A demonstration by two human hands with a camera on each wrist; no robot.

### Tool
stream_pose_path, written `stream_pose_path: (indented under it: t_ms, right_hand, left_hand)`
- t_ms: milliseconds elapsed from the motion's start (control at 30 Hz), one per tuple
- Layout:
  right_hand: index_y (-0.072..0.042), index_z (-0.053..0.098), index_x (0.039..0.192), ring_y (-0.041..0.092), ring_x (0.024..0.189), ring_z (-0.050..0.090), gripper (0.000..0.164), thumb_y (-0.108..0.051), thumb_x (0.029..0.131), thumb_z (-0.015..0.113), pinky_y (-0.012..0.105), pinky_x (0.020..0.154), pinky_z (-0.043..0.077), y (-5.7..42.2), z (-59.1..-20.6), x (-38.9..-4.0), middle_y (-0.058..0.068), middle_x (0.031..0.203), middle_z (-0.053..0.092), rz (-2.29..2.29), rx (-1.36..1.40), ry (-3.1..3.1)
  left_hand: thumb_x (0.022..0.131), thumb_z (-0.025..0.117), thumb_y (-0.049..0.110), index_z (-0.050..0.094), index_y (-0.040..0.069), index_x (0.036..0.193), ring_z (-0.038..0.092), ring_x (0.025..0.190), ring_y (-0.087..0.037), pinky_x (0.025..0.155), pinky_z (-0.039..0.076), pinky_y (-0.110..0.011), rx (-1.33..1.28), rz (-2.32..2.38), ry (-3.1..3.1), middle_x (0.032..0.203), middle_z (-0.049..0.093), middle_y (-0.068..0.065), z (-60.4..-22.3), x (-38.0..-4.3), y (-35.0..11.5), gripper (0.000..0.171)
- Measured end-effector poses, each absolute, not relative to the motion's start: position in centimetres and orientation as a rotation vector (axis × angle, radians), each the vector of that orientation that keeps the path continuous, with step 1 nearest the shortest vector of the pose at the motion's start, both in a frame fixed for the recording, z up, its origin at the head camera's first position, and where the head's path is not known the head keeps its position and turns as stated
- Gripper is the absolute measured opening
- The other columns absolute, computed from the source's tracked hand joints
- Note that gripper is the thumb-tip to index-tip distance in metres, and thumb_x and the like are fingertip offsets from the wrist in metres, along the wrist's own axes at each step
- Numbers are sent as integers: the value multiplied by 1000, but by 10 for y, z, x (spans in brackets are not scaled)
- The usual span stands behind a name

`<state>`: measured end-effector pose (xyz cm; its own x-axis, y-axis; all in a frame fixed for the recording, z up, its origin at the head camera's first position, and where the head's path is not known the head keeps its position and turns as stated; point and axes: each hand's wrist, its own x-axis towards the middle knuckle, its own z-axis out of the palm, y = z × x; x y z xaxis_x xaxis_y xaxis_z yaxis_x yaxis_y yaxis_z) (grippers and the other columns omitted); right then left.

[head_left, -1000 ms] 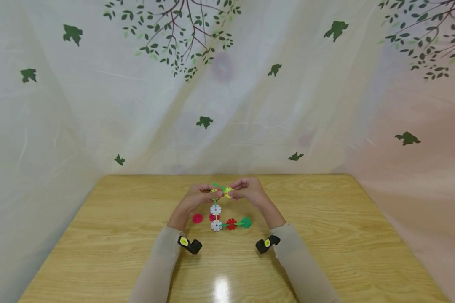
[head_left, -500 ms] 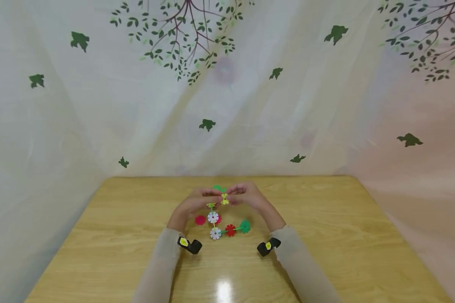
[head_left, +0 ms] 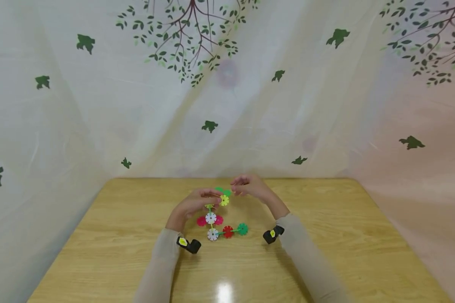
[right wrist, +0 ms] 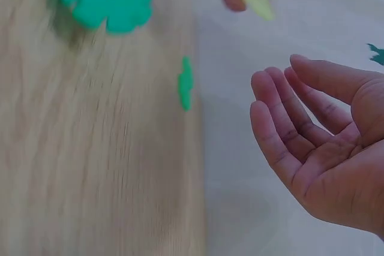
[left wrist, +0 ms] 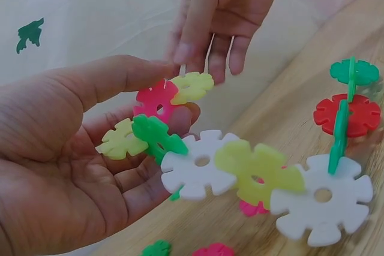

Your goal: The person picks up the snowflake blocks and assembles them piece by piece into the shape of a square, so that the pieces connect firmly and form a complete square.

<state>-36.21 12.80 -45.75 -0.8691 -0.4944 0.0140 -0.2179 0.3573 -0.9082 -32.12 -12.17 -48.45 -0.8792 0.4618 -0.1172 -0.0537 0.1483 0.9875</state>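
Note:
My left hand (head_left: 197, 201) pinches a pink snowflake disc (left wrist: 157, 100) between thumb and fingers. This disc belongs to a chain of interlocking plastic snowflake discs. A yellow disc (left wrist: 193, 87) is slotted onto its far side. From the hand the chain runs through another yellow disc (left wrist: 122, 140), a green disc (left wrist: 155, 135), a white disc (left wrist: 199, 165) and more, bending toward a red disc (left wrist: 354, 118) and a green end disc (head_left: 242, 229). My right hand (right wrist: 318, 142) holds nothing; its fingers are loosely bent, a short way right of the yellow disc.
On the wooden table (head_left: 326, 244), loose pink discs (head_left: 201, 221) lie behind the chain. Loose green discs (head_left: 226, 192) lie near the far edge, beyond my left fingertips. A pale cloth (head_left: 250, 143) with printed leaves hangs behind the table.
My right hand has let go of the yellow disc and moved off to the right. My left hand still holds the chain, which has tilted slightly.

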Motion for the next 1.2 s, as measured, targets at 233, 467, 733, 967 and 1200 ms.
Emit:
stream_pose_path:
  t_ms: [233, 467, 733, 967, 1200]
  right_hand:
    - [10, 67, 119, 39, 91, 72, 31, -7, 93, 70, 46, 78, 63, 116, -465, -384, 23, 100, 74, -1270, -708, 2488]
    - [9, 69, 117, 14, 56, 61, 32, -3, 87, 76, 21, 51, 49, 101, -481, -398, 14, 78, 71, -1094, -746, 2549]
    - [8, 73, 102, 6, 60, 49, 21, 0, 83, 77, 16, 54, 43, 97, -488, -403, 4, 74, 59, -1029, -796, 2605]
    - [10, 71, 94, 9, 71, 54, 22, 9, 75, 81, 17, 60, 46, 109, -483, -397, 7, 79, 67, -1130, -733, 2519]
    - [8, 68, 96, 9, 65, 54, 22, 13, 76, 74, 21, 60, 49, 130, -478, -377, 4, 75, 63, -1140, -626, 2418]
  left_hand:
    - [101, 63, 17, 63, 0, 127, 65, 84, -18, 63, 50, -25, 385, 1770, 2053, 98, 69, -12, -486, -323, -124, 31]
    - [102, 60, 14, 60, -2, 132, 66, 93, -22, 70, 55, -25, 405, 1779, 2026, 108, 67, -17, -486, -322, -126, 34]
    - [103, 56, 10, 56, -5, 137, 65, 103, -25, 77, 57, -25, 415, 1793, 2012, 107, 67, 1, -484, -322, -126, 37]
    - [102, 59, 12, 59, -4, 136, 67, 102, -22, 79, 58, -24, 416, 1789, 2004, 103, 70, 2, -484, -325, -126, 38]
    - [102, 60, 11, 61, -2, 135, 68, 98, -24, 78, 58, -26, 387, 1790, 2013, 102, 69, -1, -487, -324, -123, 36]
